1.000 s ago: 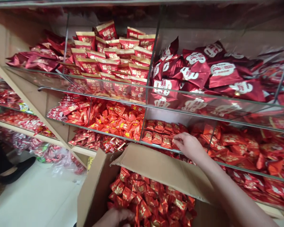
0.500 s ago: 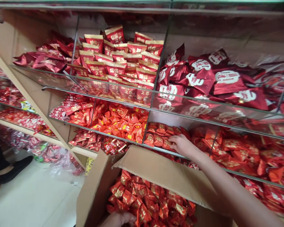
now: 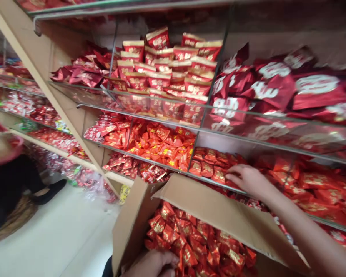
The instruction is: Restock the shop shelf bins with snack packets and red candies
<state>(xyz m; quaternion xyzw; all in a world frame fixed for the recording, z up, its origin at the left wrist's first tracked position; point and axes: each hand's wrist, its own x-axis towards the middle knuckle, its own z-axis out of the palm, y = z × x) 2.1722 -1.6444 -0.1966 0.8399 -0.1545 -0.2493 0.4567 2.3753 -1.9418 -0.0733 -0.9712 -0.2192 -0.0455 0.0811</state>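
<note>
My right hand (image 3: 246,179) reaches into a lower shelf compartment. Its fingers are bent, closed on a red wrapped candy (image 3: 219,175) at the front of a neat row; the fingertips partly hide what they grip. Below the shelf stands an open cardboard box (image 3: 129,227) with its flaps up, heaped with red wrapped candies (image 3: 190,246) printed in gold. My left hand (image 3: 158,263) is low inside the box at its near left side. Its fingers are curled among the candies, and whatever they hold cannot be made out.
Clear dividers (image 3: 209,100) and glass shelf fronts separate the candy compartments. Gold-edged red packets (image 3: 158,80) and larger dark red bags (image 3: 279,84) fill the upper shelf. At left, a person's dark shoe (image 3: 49,191) rests on the pale floor (image 3: 60,227).
My view has swung left, so shelves and box appear further right. My right hand stays at the same row of candies. More of my left hand shows, and more of the person at left.
</note>
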